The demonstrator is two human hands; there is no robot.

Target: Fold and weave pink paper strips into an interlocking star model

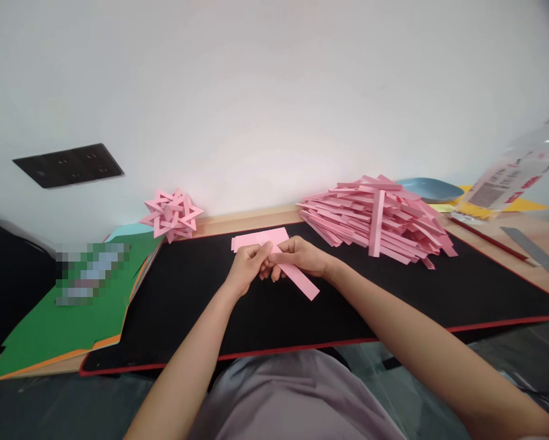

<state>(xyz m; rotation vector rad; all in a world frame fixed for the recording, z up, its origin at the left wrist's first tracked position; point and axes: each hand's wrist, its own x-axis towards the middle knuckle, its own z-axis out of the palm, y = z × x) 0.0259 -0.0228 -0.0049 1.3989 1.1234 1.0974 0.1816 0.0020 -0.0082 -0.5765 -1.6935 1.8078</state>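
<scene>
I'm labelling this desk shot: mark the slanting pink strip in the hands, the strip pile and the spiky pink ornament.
Slanting pink strip [302, 282]: head view, lower half.
Strip pile [357, 215]: head view, middle of the heap.
Spiky pink ornament [173, 215]: head view, its centre.

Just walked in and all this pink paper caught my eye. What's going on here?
Someone's left hand and right hand hold a pink paper strip above a black mat. More flat pink paper shows just beyond the hands. A heap of pink strips lies to the right, and a spiky pink paper star sits to the left.
</scene>
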